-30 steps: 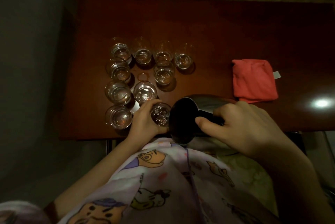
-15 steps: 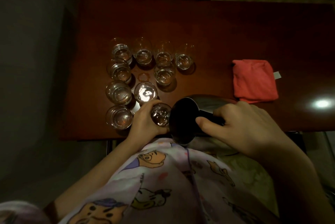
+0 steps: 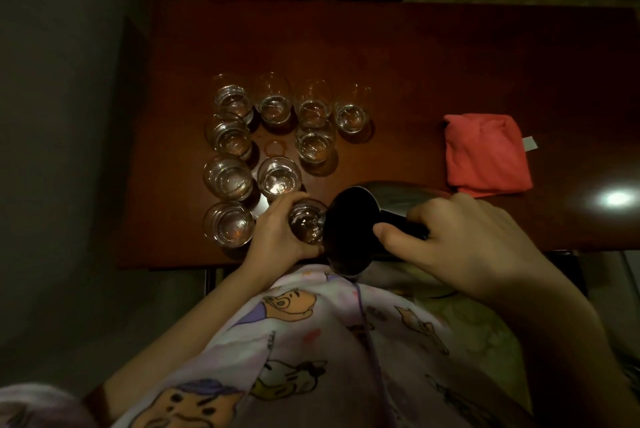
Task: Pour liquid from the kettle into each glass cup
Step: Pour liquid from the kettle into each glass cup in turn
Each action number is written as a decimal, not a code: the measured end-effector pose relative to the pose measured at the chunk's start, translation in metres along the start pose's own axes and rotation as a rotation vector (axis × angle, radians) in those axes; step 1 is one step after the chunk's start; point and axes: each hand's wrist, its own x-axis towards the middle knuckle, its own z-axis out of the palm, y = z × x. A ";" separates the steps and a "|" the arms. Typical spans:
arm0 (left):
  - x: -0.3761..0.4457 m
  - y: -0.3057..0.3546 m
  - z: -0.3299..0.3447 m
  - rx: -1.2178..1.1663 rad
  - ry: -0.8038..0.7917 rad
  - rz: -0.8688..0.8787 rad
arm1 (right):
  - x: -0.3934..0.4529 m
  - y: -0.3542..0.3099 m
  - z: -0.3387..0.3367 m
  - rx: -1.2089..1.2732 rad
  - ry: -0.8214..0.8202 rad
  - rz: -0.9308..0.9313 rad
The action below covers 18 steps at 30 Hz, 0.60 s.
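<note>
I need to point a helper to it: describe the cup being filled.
Start at the red cloth on the table, then go left past the kettle. The cup sits against its rim, the only one gripped by a hand.

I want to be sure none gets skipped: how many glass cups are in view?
10. Back row of four; left column continues; two inner; one in the left hand at. None seems hidden.
</note>
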 end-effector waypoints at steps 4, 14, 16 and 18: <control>-0.001 -0.001 0.001 -0.001 -0.003 0.009 | -0.001 0.001 0.000 0.011 -0.004 -0.007; 0.001 -0.003 0.004 0.013 0.004 0.029 | -0.001 0.002 0.002 0.005 0.004 0.008; 0.001 -0.003 0.005 0.015 0.001 0.021 | -0.002 0.002 0.002 0.003 0.008 0.010; 0.002 -0.004 0.005 0.023 0.001 0.018 | -0.003 0.002 0.002 0.002 0.007 0.012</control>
